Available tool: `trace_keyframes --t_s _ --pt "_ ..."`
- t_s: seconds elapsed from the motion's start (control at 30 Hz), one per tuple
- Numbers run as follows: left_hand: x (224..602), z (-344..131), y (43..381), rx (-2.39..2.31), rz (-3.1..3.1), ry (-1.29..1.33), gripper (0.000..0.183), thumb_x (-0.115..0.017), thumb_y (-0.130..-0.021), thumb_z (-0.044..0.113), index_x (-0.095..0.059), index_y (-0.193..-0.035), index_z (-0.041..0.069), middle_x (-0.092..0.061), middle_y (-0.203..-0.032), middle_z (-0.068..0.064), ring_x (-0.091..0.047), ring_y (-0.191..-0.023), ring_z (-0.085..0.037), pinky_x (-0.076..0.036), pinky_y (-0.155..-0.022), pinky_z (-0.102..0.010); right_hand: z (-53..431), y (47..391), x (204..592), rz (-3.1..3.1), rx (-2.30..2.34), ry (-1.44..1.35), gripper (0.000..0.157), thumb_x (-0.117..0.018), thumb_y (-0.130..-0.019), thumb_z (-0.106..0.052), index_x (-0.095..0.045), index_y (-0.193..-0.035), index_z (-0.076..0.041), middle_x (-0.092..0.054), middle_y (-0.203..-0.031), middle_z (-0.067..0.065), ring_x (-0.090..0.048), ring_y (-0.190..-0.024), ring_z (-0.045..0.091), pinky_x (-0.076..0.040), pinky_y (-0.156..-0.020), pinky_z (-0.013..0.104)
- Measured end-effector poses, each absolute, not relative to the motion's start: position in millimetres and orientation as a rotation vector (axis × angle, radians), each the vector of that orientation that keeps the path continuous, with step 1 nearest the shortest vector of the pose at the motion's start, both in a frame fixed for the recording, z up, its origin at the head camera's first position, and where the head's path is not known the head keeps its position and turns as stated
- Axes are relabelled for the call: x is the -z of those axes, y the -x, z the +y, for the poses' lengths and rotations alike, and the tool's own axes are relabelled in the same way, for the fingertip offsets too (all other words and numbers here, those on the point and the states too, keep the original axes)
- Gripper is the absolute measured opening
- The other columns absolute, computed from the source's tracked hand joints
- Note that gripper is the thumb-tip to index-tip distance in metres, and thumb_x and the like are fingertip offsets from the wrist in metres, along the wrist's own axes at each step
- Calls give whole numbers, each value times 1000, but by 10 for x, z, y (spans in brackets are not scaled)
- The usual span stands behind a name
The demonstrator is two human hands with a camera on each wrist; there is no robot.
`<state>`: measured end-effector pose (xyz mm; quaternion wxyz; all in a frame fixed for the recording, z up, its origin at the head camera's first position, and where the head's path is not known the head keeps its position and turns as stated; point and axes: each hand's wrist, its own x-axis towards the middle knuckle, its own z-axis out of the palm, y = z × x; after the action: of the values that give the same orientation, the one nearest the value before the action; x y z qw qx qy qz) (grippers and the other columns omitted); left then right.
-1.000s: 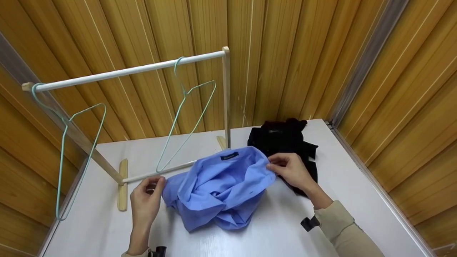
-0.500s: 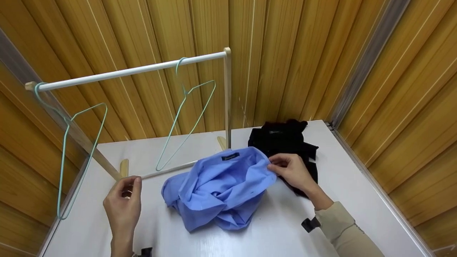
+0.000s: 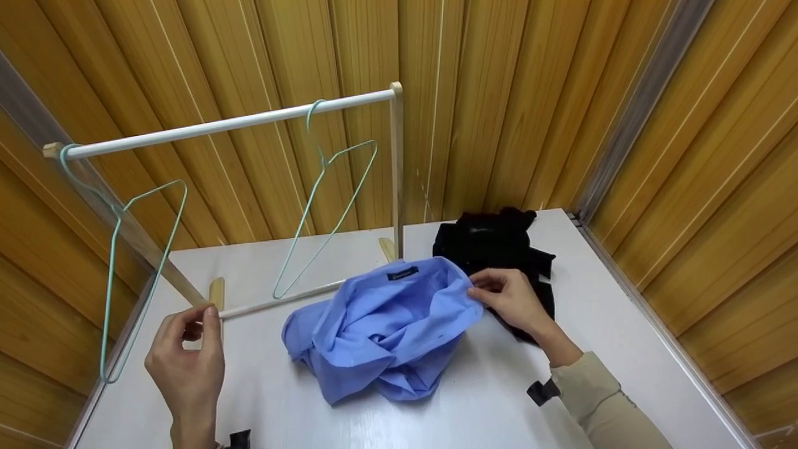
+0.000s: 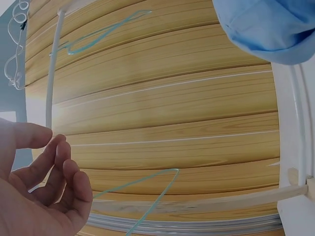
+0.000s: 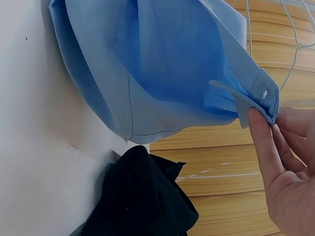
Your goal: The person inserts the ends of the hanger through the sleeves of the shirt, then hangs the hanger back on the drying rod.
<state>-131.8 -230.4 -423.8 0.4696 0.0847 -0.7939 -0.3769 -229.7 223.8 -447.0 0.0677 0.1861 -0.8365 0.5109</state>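
A blue shirt [image 3: 399,324] lies crumpled on the white table, its neckline gaping upward with a dark label inside. My right hand [image 3: 514,305] pinches the edge of the shirt at its right side. In the right wrist view, thumb and fingers grip a folded corner of the cloth beside a pale button. To the left of the shirt and apart from it, my left hand [image 3: 187,368] is raised near the foot of the clothes rack. Its fingers [image 4: 78,189] are loosely curled with nothing between them in the left wrist view.
A rack with a white rail [image 3: 230,125] stands at the back left. One turquoise hanger [image 3: 305,212] hangs near its right end, another hanger [image 3: 109,293] at its left end. Black clothing [image 3: 486,243] lies behind my right hand. Wood-panelled walls [image 3: 499,93] enclose the table [image 3: 623,349].
My left hand has let go of the shirt's left side and moved left, toward the rack's foot. The right hand and the shirt have stayed almost still.
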Motion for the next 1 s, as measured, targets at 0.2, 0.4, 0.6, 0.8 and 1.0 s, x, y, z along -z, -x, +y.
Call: trace_keyframes --t_s 0.2,0.4,0.6,0.8,1.0 --pt "4177 -2362 1301 856 -1898 -113 11 -71 -85 3 -72 -92 -5 -66 -87 -13 -53 -82 -16 -36 -74 -19 2308 2408 4673 -2498 -1529 -609 13 -76 -84 -13 -74 -96 -9 -71 -88 2 -66 -78 18 -53 -70 25" --pt "4107 -2439 1300 790 -1882 -112 13 -70 -84 4 -72 -92 -7 -62 -94 -21 -52 -93 -30 -31 -81 -31 2313 2420 4680 -2494 -1528 -602 13 -77 -83 -15 -75 -94 -11 -71 -87 0 -66 -77 17 -53 -70 25" --pt "4067 -2528 1292 748 -1874 -191 17 -69 -85 7 -72 -96 -6 -57 -105 -22 -46 -102 -35 -30 -84 -39 2245 2305 4494 -2512 -1517 -607 13 -75 -83 -5 -73 -95 -1 -71 -89 8 -67 -79 24 -53 -71 28" --pt "3998 -2593 1261 712 -1863 -244 22 -66 -87 9 -71 -102 -5 -55 -106 -21 -47 -103 -35 -31 -86 -38 2223 2231 4374 -2541 -1519 -635 15 -72 -85 -3 -71 -99 3 -70 -94 13 -67 -84 27 -53 -74 28" --pt "3952 -2580 1231 668 -1850 -194 21 -64 -88 7 -70 -101 -8 -55 -103 -23 -50 -99 -37 -32 -83 -34 2306 2378 4608 -2523 -1513 -640 14 -74 -85 -9 -73 -99 -4 -71 -93 6 -67 -83 23 -53 -73 28"
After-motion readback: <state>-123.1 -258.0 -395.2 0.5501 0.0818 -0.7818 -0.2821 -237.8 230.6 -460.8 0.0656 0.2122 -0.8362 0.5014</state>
